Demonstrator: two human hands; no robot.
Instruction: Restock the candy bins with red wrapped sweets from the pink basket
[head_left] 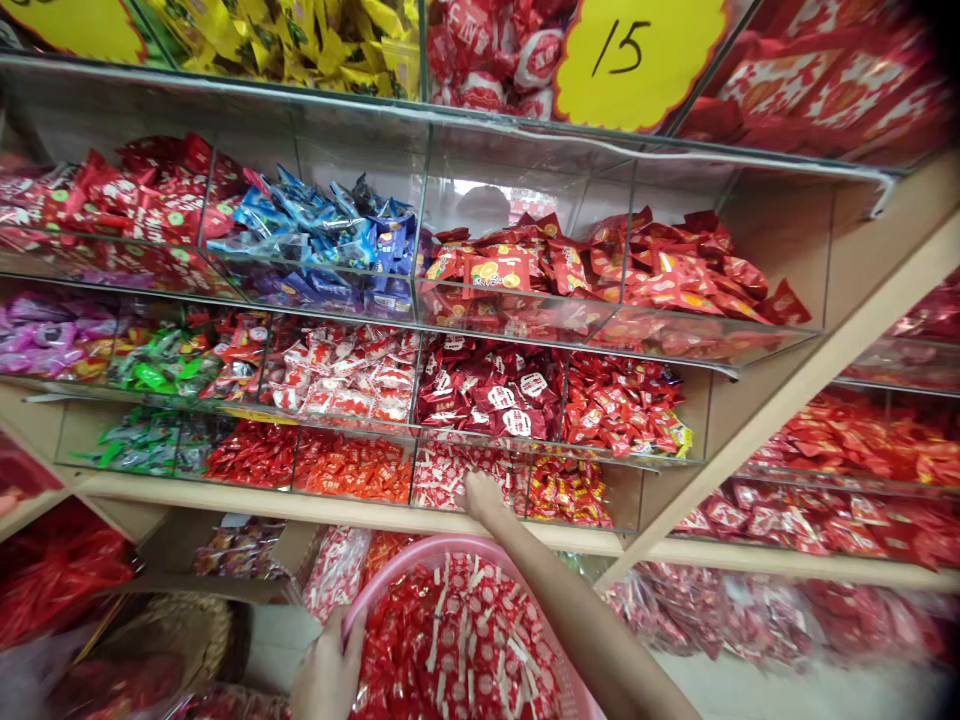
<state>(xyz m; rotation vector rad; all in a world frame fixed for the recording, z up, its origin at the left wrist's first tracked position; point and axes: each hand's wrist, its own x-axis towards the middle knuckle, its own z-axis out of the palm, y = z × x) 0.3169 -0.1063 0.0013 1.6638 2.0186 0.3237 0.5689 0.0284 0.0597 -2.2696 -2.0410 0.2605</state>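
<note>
My left hand point(330, 660) grips the rim of a pink plastic basket point(386, 580), thumb and fingers on either side of the edge. Inside the basket lie many red wrapped candies point(457, 640), some with white strips. Stretched forward over the basket, my right hand point(484, 497) is at a bottom-row bin of red-and-white wrapped candies point(442, 470). Its fingers look curled, and whatever they may hold is hidden. Beside that bin is another of red-and-yellow candies point(566, 490); orange-red candies point(352, 468) fill the one to its left.
Tiered clear bins of candies, among them blue ones point(307, 230) and dark red ones point(487, 390), rise in front of me. A slanting wooden post point(810, 360) stands at right. Below the shelf are a cardboard box point(296, 550), a woven basket point(202, 630) and bagged candies point(720, 610).
</note>
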